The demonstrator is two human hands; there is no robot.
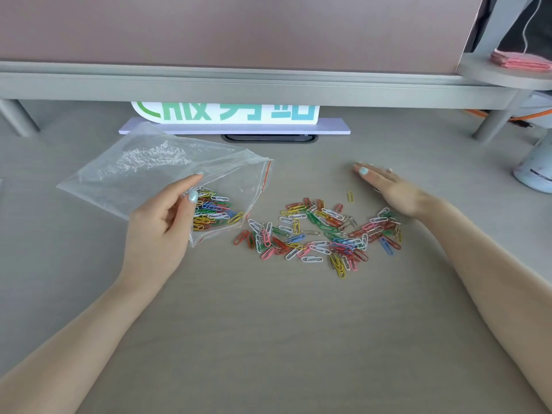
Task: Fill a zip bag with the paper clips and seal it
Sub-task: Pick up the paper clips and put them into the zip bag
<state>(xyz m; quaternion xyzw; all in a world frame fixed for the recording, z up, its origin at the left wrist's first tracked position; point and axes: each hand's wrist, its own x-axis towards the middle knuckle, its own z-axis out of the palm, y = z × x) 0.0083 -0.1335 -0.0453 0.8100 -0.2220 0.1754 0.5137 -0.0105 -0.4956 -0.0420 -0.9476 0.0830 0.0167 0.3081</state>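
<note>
A clear zip bag (143,171) with a red seal line lies on the desk at the left, its mouth facing right and open. Several coloured paper clips (213,212) sit inside near the mouth. My left hand (162,225) pinches the bag's near edge by the opening. A loose spread of coloured paper clips (321,234) lies on the desk to the right of the bag. My right hand (391,189) rests flat on the desk behind that spread, fingers straight, holding nothing. One yellow clip (350,196) lies apart near it.
A white sign with green characters (227,115) stands at the back on a pale board. A grey shelf (268,85) runs across above it. A pale blue container (534,171) stands at the right edge. Pink cloths (519,59) lie on a round shelf.
</note>
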